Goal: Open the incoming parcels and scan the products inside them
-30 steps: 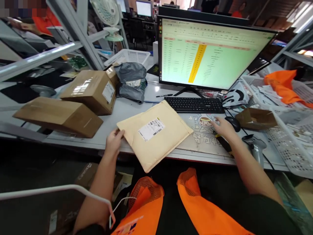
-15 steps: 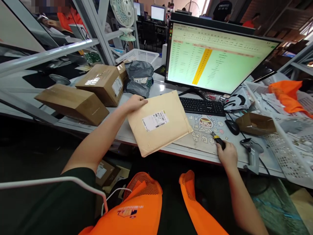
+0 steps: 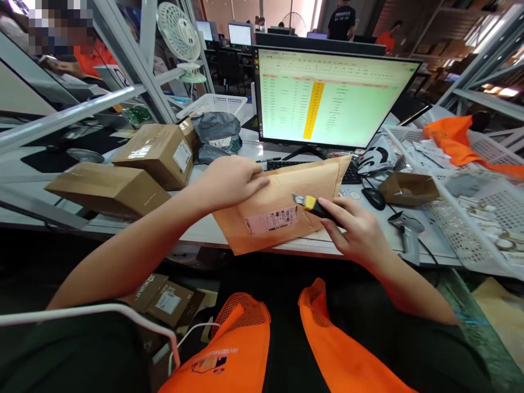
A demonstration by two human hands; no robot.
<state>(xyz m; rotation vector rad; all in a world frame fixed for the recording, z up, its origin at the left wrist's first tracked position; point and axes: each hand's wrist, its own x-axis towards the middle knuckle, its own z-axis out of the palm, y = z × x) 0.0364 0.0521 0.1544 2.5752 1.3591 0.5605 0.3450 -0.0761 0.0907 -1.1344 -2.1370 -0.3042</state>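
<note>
A tan padded envelope [image 3: 282, 188] with a white shipping label [image 3: 272, 219] is tilted up over the desk's front edge. My left hand [image 3: 235, 183] grips it by the upper left edge, fingers closed. In my right hand [image 3: 355, 226] is a black and yellow utility knife [image 3: 310, 203], its blade pointing left across the envelope's face above the label. I cannot tell whether the blade touches the paper. Behind the envelope, the keyboard [image 3: 276, 164] is mostly hidden.
Brown cardboard boxes [image 3: 108, 185] and a grey plastic parcel [image 3: 219, 131] stand on the left. Behind the envelope rises a monitor [image 3: 331, 101]. To the right lie a mouse [image 3: 373, 198], a barcode scanner [image 3: 409, 232], an open small box [image 3: 408, 188] and white baskets [image 3: 470, 218].
My right hand has lifted the knife from the desk mat and brought it left to the envelope. My left hand has tilted the envelope more upright. The view has shifted right.
</note>
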